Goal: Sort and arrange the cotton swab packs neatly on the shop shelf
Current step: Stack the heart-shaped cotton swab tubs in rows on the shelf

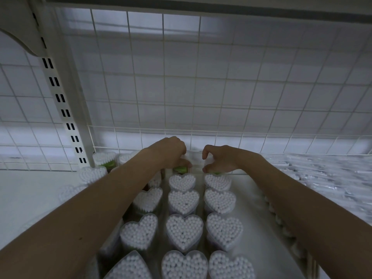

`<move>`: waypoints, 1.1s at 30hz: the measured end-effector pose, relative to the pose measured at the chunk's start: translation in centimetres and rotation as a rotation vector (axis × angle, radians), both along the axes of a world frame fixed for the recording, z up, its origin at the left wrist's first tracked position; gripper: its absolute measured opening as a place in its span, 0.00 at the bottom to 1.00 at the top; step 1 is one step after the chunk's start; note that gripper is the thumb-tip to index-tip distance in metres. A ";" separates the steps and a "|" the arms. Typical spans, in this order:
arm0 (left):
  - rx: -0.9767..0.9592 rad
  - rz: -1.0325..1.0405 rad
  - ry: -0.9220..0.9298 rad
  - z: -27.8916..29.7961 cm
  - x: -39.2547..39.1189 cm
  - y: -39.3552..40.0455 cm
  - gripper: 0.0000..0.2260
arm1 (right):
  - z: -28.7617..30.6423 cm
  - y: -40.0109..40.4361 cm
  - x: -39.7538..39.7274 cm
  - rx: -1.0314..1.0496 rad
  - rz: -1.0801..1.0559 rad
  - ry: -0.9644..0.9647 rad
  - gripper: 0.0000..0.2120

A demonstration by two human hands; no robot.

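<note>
Heart-shaped clear packs of white cotton swabs (pixel 183 202) stand upright in rows on the white shelf (pixel 30 194), running from near me to the back. At the back of the middle row, my left hand (pixel 171 153) curls its fingers round a pack with a green label (pixel 180 169). At the back of the right row, my right hand (pixel 218 159) grips another pack (pixel 215 172) between thumb and fingers. Both packs are mostly hidden by my hands. More heart packs (pixel 104 159) stand at the back left, partly behind my left forearm.
A white wire grid (pixel 181 81) forms the shelf's back wall, with a low wire rail (pixel 261 152) just behind my hands. A slotted white upright (pixel 60 97) stands at left. Clear-wrapped packs (pixel 322 178) fill the shelf to the right.
</note>
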State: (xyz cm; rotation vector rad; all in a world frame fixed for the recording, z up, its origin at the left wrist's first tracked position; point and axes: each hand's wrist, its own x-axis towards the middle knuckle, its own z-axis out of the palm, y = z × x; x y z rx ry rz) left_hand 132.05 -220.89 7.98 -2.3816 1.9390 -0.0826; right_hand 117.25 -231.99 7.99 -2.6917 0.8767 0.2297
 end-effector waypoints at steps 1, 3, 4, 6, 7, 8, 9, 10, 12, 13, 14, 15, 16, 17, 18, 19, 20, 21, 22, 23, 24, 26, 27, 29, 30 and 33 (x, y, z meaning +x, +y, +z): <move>-0.004 0.006 0.021 0.0 -0.1 -0.2 0.26 | 0.0 0.0 -0.1 0.011 -0.002 -0.002 0.16; -0.018 0.014 0.078 0.2 -0.5 -0.5 0.25 | -0.1 -0.2 -0.2 0.050 -0.010 -0.010 0.18; -0.022 0.015 0.097 0.3 -0.8 -0.6 0.25 | -0.2 -0.2 -0.3 0.076 -0.018 -0.018 0.19; -0.030 0.016 0.117 0.5 -1.1 -0.7 0.23 | -0.2 -0.2 -0.5 0.142 -0.041 -0.046 0.21; -0.029 0.018 0.120 0.5 -1.2 -0.7 0.22 | -0.2 -0.2 -0.6 0.182 -0.056 -0.067 0.22; -0.015 0.015 0.120 0.6 -1.2 -0.6 0.20 | -0.2 -0.3 -0.6 0.217 -0.070 -0.089 0.23; 0.007 0.010 0.117 0.6 -1.2 -0.6 0.17 | -0.3 -0.3 -0.7 0.238 -0.079 -0.108 0.23; 0.031 0.008 0.110 0.7 -1.2 -0.6 0.14 | -0.3 -0.3 -0.7 0.235 -0.078 -0.118 0.23; 0.057 0.010 0.090 0.9 -1.2 -0.6 0.13 | -0.5 -0.4 -0.8 0.166 -0.052 -0.117 0.23; 0.061 0.014 0.075 1.0 -1.1 -0.6 0.15 | -0.5 -0.5 -0.9 0.120 -0.036 -0.114 0.23; 0.063 0.022 0.058 1.1 -1.1 -0.7 0.17 | -0.5 -0.5 -1.0 0.082 -0.022 -0.113 0.23; 0.066 0.033 0.042 1.1 -1.0 -0.7 0.19 | -0.4 -0.6 -1.1 0.055 -0.011 -0.114 0.23; 0.074 0.042 0.032 1.1 -1.0 -0.7 0.20 | -0.3 -0.7 -1.2 0.036 -0.002 -0.117 0.23; 0.084 0.053 0.028 1.1 -1.0 -0.8 0.20 | -0.2 -0.8 -1.3 0.022 0.006 -0.121 0.22; 0.091 0.059 0.026 1.1 -1.0 -0.8 0.20 | 0.0 -0.9 -1.5 0.013 0.013 -0.131 0.21; 0.098 0.061 0.026 1.0 -1.0 -0.9 0.21 | 0.2 -1.0 -1.7 0.015 0.014 -0.148 0.20; 0.106 0.056 0.032 1.0 -1.0 -1.0 0.21 | 0.5 -1.0 -2.0 0.028 0.011 -0.171 0.19; 0.115 0.052 0.043 0.9 -1.0 -1.0 0.21 | 0.7 -1.0 -2.4 0.047 0.011 -0.199 0.18; 0.120 0.047 0.057 0.8 -0.9 -1.0 0.21 | 1.0 -1.0 -2.7 0.062 0.018 -0.232 0.18; 0.115 0.048 0.075 0.7 -0.9 -1.0 0.22 | 1.2 -0.9 -2.9 0.074 0.031 -0.265 0.18; 0.104 0.057 0.092 0.7 -0.8 -1.0 0.24 | 1.4 -0.9 -3.1 0.096 0.041 -0.304 0.18; 0.090 0.066 0.096 0.7 -0.8 -1.1 0.22 | 1.9 -0.6 -3.6 0.189 0.028 -0.392 0.17; 0.080 0.060 0.078 0.7 -0.8 -1.2 0.19 | 2.1 -0.6 -3.7 0.238 0.018 -0.430 0.17; 0.046 0.062 0.055 0.7 -0.8 -1.3 0.21 | 2.4 -0.5 -4.1 0.280 0.007 -0.465 0.17; 0.034 0.059 0.051 0.8 -0.9 -1.2 0.21 | 2.5 -0.4 -4.2 0.283 0.004 -0.470 0.17; 0.001 0.022 0.050 0.9 -0.9 -1.1 0.20 | 2.7 -0.3 -4.6 0.303 0.000 -0.498 0.14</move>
